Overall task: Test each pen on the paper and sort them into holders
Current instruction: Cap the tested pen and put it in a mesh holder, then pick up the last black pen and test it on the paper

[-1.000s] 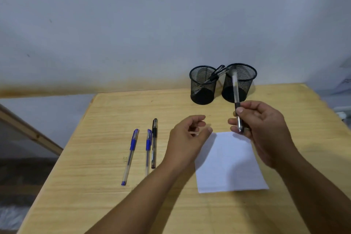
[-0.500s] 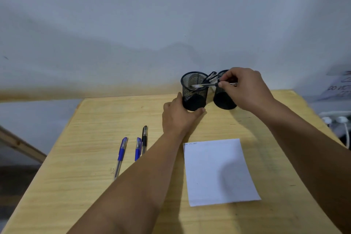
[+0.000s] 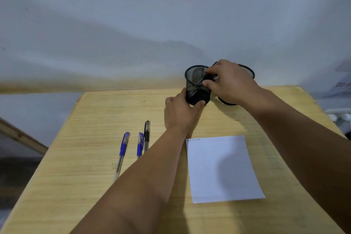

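Two black mesh holders stand at the far side of the table. My left hand (image 3: 180, 113) grips the base of the left holder (image 3: 195, 81). My right hand (image 3: 227, 81) pinches a black pen (image 3: 208, 78) whose tip end points down into that holder. The right holder (image 3: 247, 71) is mostly hidden behind my right hand. Two blue pens (image 3: 123, 148) (image 3: 140, 145) and one black pen (image 3: 146, 133) lie side by side left of my left forearm. A white paper sheet (image 3: 222, 169) with small scribbles at its top left corner lies near the front.
The wooden table (image 3: 95, 129) ends at a pale wall behind the holders. A wooden beam (image 3: 20, 137) slants at the far left. White cables or plugs (image 3: 340, 117) sit off the table's right edge.
My right hand carried the black pen from above the paper to the left holder and lowered it in. My left hand moved forward and took hold of that holder's base.
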The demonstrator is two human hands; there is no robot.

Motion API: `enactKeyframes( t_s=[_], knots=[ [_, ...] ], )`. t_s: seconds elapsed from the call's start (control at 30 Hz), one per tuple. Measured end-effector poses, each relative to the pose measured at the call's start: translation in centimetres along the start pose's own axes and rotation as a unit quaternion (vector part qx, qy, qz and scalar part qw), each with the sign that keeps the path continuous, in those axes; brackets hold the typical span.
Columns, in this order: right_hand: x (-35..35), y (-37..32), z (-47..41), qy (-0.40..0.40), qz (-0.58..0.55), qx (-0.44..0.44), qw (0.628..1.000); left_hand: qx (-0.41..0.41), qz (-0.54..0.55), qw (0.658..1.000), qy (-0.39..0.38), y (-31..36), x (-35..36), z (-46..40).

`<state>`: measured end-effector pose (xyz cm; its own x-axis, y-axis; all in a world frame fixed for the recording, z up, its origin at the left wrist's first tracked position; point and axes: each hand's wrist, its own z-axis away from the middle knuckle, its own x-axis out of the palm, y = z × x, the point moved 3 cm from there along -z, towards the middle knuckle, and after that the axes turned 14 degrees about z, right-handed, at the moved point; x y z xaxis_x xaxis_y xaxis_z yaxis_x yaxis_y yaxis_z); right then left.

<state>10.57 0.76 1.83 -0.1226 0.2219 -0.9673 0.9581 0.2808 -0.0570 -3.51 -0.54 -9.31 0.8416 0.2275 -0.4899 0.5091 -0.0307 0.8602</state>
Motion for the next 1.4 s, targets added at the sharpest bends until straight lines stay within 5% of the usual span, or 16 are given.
enactKeyframes(
  t_s=[0.3,0.57,0.93,1.2,1.4],
  knots=[
    [0.7,-1.1,6.1,0.095,-0.081,0.032,0.992,-0.055,0.102,0.982,-0.153,-0.6,-3.6,-0.7],
    [1.8,-3.4,7.0,0.116,-0.126,0.032,0.985,-0.039,0.006,0.982,-0.187,-2.6,-10.9,0.9],
    [6.4,-14.4,11.6,-0.156,-0.197,-0.002,0.968,-0.031,-0.132,0.967,-0.214,-4.8,-15.2,1.1],
    [7.1,-17.6,12.2,-0.162,-0.184,0.019,0.969,0.022,-0.139,0.964,-0.224,-4.5,-15.4,2.1],
    [6.2,-16.0,12.5,-0.177,-0.227,0.075,0.955,-0.015,-0.108,0.973,-0.201,-5.3,-15.9,2.0]
  ],
)
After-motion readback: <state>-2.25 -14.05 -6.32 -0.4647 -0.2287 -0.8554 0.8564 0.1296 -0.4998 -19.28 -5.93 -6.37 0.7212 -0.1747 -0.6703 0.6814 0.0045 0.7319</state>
